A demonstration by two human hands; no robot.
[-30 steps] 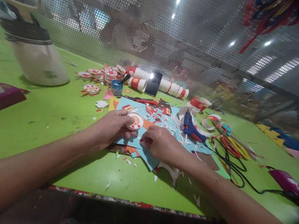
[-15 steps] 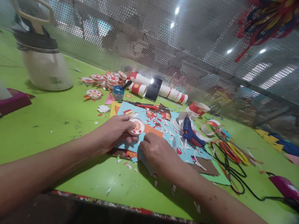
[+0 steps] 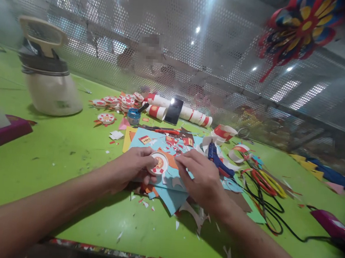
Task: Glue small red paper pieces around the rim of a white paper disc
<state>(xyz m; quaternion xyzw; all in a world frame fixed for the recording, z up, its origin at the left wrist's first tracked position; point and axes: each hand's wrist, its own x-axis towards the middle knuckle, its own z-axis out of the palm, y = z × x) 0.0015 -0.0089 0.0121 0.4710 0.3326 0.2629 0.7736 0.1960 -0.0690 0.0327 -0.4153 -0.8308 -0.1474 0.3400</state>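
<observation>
My left hand (image 3: 137,164) grips a round white paper disc (image 3: 160,168) by its left edge, thumb on its face. The disc bears an orange-red emblem in the middle and red patches near the rim. My right hand (image 3: 201,175) hovers just right of the disc, apart from it, with thumb and fingertips pinched together. Whatever is between those fingertips is too small to make out. Beneath both hands lies light blue paper (image 3: 171,201), strewn with red and white scraps and an orange piece (image 3: 167,156).
Behind stand finished discs (image 3: 127,101), a blue glue jar (image 3: 134,116), a phone (image 3: 174,110) and paper cups (image 3: 157,111). A blue glue gun (image 3: 217,159), cables (image 3: 264,181) and a cup ring (image 3: 223,133) are at right. A large jug (image 3: 53,94) stands left.
My right hand has lifted away from the paper's lower part, up and to the right, its fingertips now beside the disc. My left hand still holds the disc. The camera view has tilted up slightly.
</observation>
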